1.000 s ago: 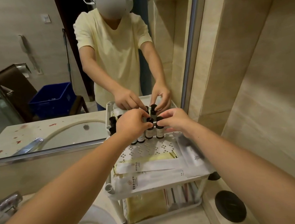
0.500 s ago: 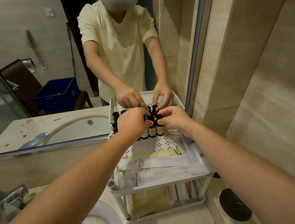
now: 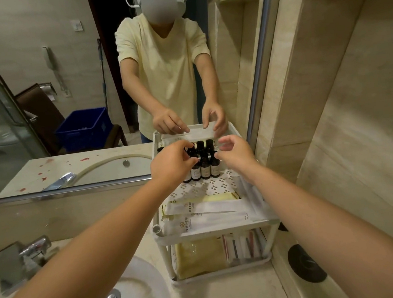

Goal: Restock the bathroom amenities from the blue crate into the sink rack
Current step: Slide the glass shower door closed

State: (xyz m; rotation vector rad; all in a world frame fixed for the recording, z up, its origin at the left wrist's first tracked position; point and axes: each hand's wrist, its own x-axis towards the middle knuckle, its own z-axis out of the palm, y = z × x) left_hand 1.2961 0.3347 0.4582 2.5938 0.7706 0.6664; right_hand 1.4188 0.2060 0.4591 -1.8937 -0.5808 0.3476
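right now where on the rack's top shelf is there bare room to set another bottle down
The perforated strip between the bottles and the sachets is bare. The front is covered by sachets, and the lower shelf is packed.

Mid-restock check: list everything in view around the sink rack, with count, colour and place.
white ceramic sink basin: one, white, bottom left
white two-tier plastic rack: one, white, right of basin
small dark round bottles with black caps: at least four, dark, back of top shelf, against mirror
long white paper sachets: several, white with gold print, front of top shelf
flat yellowish packet: one, pale yellow, lower shelf left
slim clear packets: several, red and dark contents, lower shelf right
blue plastic crate: one, blue, seen in mirror only
left hand: one, fingers at bottle caps, grip unclear
right hand: one, fingers loosely curved, holding nothing
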